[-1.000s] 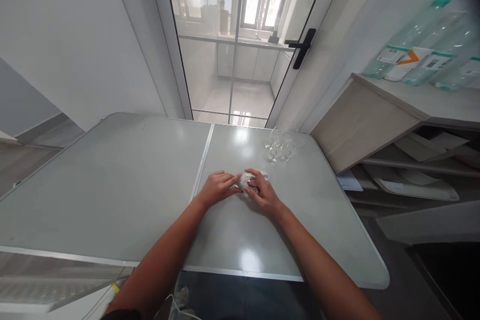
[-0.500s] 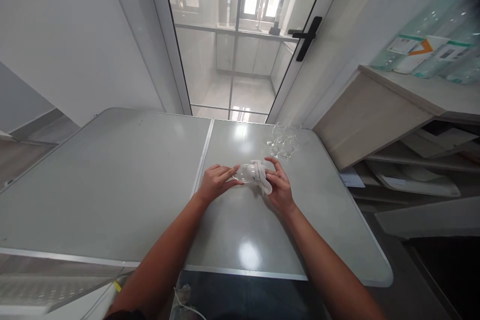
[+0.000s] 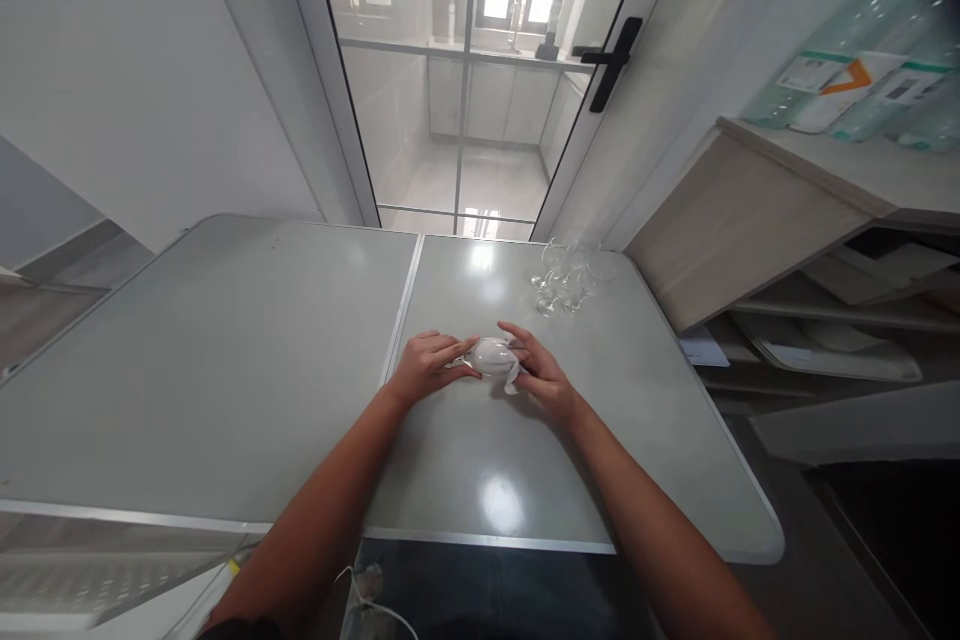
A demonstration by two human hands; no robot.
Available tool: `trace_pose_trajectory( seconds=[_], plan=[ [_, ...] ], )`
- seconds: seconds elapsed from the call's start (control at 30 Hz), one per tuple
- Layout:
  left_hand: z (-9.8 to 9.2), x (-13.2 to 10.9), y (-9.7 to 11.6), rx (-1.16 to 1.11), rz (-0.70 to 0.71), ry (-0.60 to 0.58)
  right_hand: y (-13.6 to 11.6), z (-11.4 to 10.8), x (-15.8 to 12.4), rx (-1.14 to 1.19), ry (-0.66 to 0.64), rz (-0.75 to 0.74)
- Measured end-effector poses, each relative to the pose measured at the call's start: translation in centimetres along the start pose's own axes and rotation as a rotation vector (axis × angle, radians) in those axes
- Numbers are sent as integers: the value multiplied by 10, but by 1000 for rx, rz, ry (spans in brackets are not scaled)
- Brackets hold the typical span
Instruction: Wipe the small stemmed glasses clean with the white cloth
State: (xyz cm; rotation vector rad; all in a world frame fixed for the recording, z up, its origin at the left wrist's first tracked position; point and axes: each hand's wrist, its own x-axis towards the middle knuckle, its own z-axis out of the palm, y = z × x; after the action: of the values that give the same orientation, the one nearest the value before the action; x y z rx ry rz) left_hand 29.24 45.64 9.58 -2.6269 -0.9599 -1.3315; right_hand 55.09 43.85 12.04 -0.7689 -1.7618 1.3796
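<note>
A clear stemmed glass (image 3: 484, 352) lies on its side just above the table (image 3: 480, 460), its bowl toward the right. My left hand (image 3: 426, 366) is closed on the stem end, fingers and thumb on either side. My right hand (image 3: 546, 380) is at the rim, closed on a white cloth (image 3: 513, 381). Part of the cloth fills the inside of the bowl, and a loose end hangs out below the rim. The right fingertips are partly hidden by the cloth and glass.
Several clear stemmed glasses (image 3: 562, 280) stand together at the table's far right. A glazed door (image 3: 465, 110) with a black handle (image 3: 615, 65) is beyond the table. On the right, a wooden shelf (image 3: 750, 210) carries several plastic bottles (image 3: 832, 85).
My right hand has moved left toward the glass, and more of the white cloth is now inside the bowl. My left hand stays on the stem end.
</note>
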Motion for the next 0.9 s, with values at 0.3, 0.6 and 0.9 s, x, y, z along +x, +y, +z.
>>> trace_pose_trajectory(
  seconds=[0.3, 0.6, 0.9],
  plan=[
    [1, 2, 4, 0, 22, 63, 12, 4, 2, -273, 36, -132],
    [0, 4, 2, -69, -27, 33, 17, 8, 5, 35, 167, -54],
    [2, 7, 6, -135, -133, 43, 18, 5, 8, 142, 432, -91]
  ],
)
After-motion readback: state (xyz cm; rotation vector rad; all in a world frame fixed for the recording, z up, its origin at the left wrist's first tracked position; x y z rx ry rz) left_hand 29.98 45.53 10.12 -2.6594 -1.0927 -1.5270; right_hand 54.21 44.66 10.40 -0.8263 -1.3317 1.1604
